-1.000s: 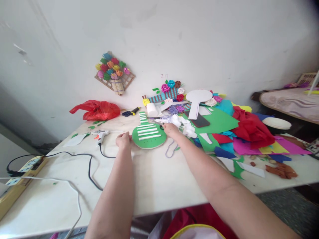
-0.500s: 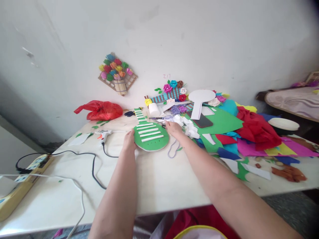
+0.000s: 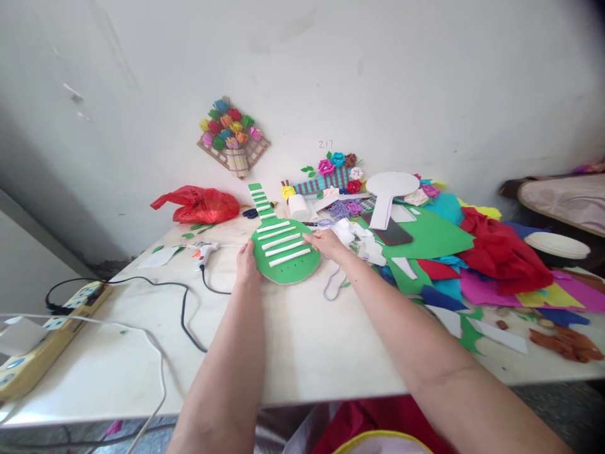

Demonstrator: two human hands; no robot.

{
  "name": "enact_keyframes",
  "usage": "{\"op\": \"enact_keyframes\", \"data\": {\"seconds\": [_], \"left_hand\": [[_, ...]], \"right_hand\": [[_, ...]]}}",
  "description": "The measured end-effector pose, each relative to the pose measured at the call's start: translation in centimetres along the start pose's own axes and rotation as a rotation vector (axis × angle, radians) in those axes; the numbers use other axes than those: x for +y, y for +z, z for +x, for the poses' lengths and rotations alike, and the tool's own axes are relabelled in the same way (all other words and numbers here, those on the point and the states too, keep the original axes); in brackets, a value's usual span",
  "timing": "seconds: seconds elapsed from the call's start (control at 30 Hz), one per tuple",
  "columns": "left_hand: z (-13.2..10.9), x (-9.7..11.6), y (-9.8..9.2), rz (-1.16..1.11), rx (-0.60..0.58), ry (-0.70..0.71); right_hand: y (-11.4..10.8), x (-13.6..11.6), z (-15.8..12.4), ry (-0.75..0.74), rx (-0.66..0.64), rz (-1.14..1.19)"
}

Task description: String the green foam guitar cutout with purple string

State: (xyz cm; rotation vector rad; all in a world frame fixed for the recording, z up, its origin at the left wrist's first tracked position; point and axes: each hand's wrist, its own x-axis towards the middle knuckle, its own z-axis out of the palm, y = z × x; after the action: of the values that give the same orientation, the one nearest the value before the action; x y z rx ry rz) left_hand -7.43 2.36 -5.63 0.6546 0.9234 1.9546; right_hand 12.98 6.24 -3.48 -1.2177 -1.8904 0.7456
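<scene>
A green guitar-shaped board (image 3: 288, 272) with a round body and a narrow neck lies between my hands, its neck pointing away and slightly raised. Several white strips (image 3: 282, 241) run across the body and neck, above a row of small dark dots. My left hand (image 3: 247, 261) is closed on the left rim of the round body. At the right rim, my right hand (image 3: 327, 244) has its thumb and fingers pinched on the board, the fingertips touching near the ends of the strips. Its far-side fingers are partly hidden.
A white glue gun (image 3: 206, 253) lies at left, its black cord leading toward a power strip (image 3: 89, 301). Behind it sits a red plastic bag (image 3: 203, 207). On the right are a white paddle-shaped cutout (image 3: 392, 184), green sheet (image 3: 437, 232), red crepe paper (image 3: 503, 252) and scraps.
The neck end of the board has lifted and swung left. My right hand's fingertips have moved left onto the board's right side. The camera view has shifted slightly left.
</scene>
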Motion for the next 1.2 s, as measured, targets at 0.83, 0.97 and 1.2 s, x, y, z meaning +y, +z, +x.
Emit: {"op": "enact_keyframes", "data": {"seconds": [0.83,0.97,1.2], "left_hand": [[1.2,-0.3,-0.7,-0.190,0.102,0.128],[1.3,-0.3,-0.8,-0.199,0.100,0.130],[1.8,-0.6,-1.1,-0.195,0.058,0.147]], "right_hand": [[-2.2,-3.6,0.1,-0.150,-0.111,-0.518],[-2.7,-4.3,-0.1,-0.143,-0.137,-0.631],[-2.8,-4.7,-0.4,-0.138,-0.127,-0.755]]}}
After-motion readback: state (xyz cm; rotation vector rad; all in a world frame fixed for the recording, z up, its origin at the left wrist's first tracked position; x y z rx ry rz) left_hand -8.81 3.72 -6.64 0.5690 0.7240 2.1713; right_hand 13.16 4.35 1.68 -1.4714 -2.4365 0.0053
